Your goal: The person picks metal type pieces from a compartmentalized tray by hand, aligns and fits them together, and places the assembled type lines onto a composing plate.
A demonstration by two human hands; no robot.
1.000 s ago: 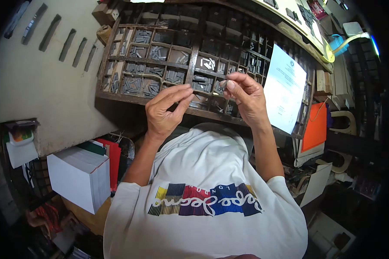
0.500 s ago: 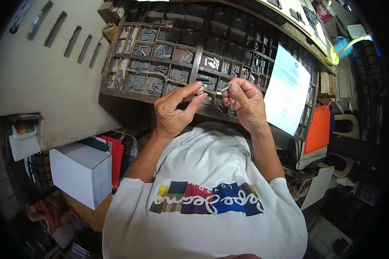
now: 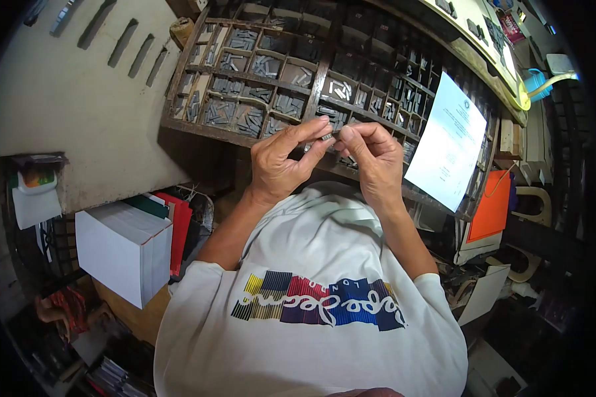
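My left hand point(image 3: 278, 165) and my right hand point(image 3: 372, 155) are raised together in front of my chest, fingertips meeting. Between them is a small grey metal type piece point(image 3: 326, 135), pinched by my left thumb and forefinger, with my right fingertips closed against its other end. What else my right fingers hold is hidden. Just beyond the hands lies a dark wooden type case point(image 3: 179, 122) with several compartments of grey metal type. My white printed T-shirt point(image 3: 311, 304) fills the lower view.
A white printed sheet point(image 3: 447, 142) leans on the case's right side, with an orange sheet point(image 3: 491, 202) below it. A stack of white paper point(image 3: 122, 251) and red books point(image 3: 179, 228) sit lower left. A grey slotted wall point(image 3: 66, 112) is at the left.
My hands have come together; the type pieces held apart half a second ago now meet at my fingertips. The view has shifted slightly, so the case sits higher.
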